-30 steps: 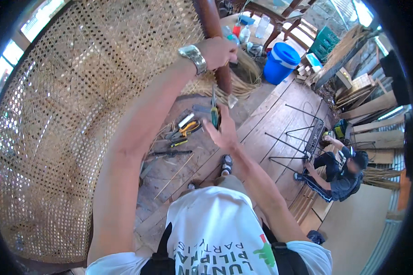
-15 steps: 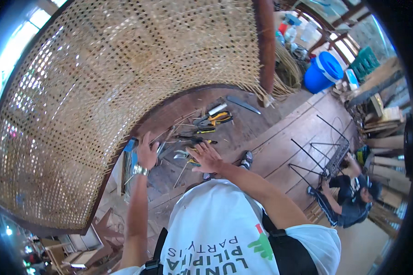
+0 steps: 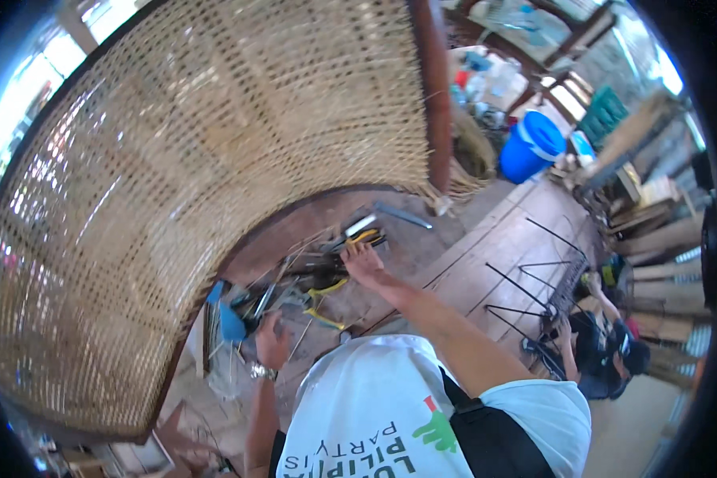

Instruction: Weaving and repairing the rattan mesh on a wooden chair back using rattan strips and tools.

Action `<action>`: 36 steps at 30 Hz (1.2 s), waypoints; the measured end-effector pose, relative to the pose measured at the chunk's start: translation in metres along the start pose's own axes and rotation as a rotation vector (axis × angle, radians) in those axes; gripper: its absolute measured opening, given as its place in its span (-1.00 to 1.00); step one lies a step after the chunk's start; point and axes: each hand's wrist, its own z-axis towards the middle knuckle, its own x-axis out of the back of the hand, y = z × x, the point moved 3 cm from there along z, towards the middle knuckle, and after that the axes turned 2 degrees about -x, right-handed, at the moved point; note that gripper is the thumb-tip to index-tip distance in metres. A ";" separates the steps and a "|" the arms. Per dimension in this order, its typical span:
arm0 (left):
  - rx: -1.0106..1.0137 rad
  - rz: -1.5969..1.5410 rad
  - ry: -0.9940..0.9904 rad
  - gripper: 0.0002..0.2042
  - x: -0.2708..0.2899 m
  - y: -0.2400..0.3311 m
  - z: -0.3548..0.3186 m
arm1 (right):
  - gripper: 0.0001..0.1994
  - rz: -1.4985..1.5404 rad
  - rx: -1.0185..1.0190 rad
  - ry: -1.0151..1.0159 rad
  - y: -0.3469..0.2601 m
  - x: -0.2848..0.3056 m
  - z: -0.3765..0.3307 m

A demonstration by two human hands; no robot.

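Observation:
On the wooden surface below the curved cane-woven panel (image 3: 215, 119) lies a cluster of hand tools. My right hand (image 3: 364, 264) reaches over them, fingers stretched out and slightly apart at the yellow-and-black-handled pliers (image 3: 366, 237); nothing is visibly gripped. My left hand (image 3: 272, 342), with a watch at the wrist, is low beside a blue object (image 3: 232, 323) and dark tools; its fingers are smeared by motion. Between the hands are yellow-handled pruning shears (image 3: 325, 307), handles spread. Past the pliers lie a white cylinder (image 3: 360, 225) and a flat grey blade (image 3: 404, 215).
The panel's dark wooden frame (image 3: 438, 95) rises close in front. At right another person (image 3: 605, 350) sits by a black metal-legged frame (image 3: 562, 295). A blue bucket (image 3: 526, 151) and coiled cane strands (image 3: 472, 147) stand at far right, with stacked wood (image 3: 661, 231) beyond.
My right hand has moved away from the pruning shears to the pliers farther off. My left hand has drawn back toward me. The pruning shears now lie with their handles apart.

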 end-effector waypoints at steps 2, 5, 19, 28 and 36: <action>-0.042 -0.037 -0.010 -0.40 0.041 0.070 0.060 | -0.59 -0.919 -0.232 0.076 0.032 -0.054 -0.051; -0.471 -0.014 0.079 -0.46 0.114 0.219 0.198 | -0.48 -2.311 -0.557 0.126 0.029 -0.175 -0.086; -1.039 1.157 -0.115 -0.13 0.023 0.580 0.514 | -0.53 -2.182 0.615 0.610 -0.049 -0.490 -0.037; -1.267 1.083 -0.052 -0.20 0.013 0.555 0.517 | -0.55 -2.261 0.537 0.615 -0.043 -0.473 0.004; -1.184 0.996 0.045 -0.48 -0.019 0.533 0.526 | -0.58 -2.557 0.217 0.686 -0.028 -0.536 0.052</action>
